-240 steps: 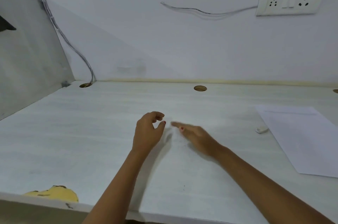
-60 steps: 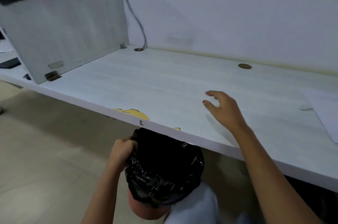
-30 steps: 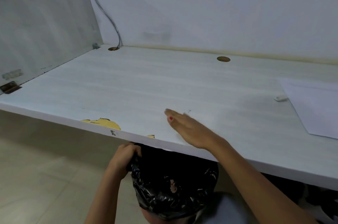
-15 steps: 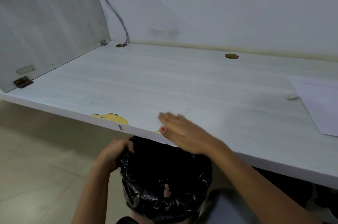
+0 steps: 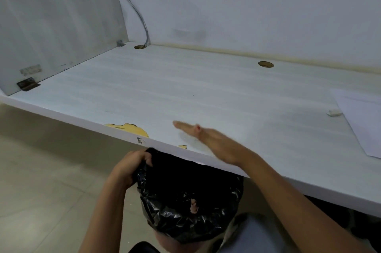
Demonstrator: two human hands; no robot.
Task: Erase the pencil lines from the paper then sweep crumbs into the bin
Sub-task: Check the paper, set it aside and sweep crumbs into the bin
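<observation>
Flat, open right hand (image 5: 214, 141) at the desk (image 5: 165, 87) front edge, bin (image 5: 185, 201) just below
The left hand (image 5: 132, 168) grips the bin's black liner under that edge, near a chipped yellow patch (image 5: 127, 128); paper (image 5: 362, 120) and eraser (image 5: 334, 112) lie far right; a side panel (image 5: 57, 25) walls the left end

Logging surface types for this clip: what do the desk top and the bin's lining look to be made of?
Desk top: likely laminated board with a matt, whitish wood-grain finish; chips at its front edge bare a yellowish core. Bin lining: thin black plastic film, glossy, crumpled into sharp creases with bright glints; the left hand grips its rim.
</observation>
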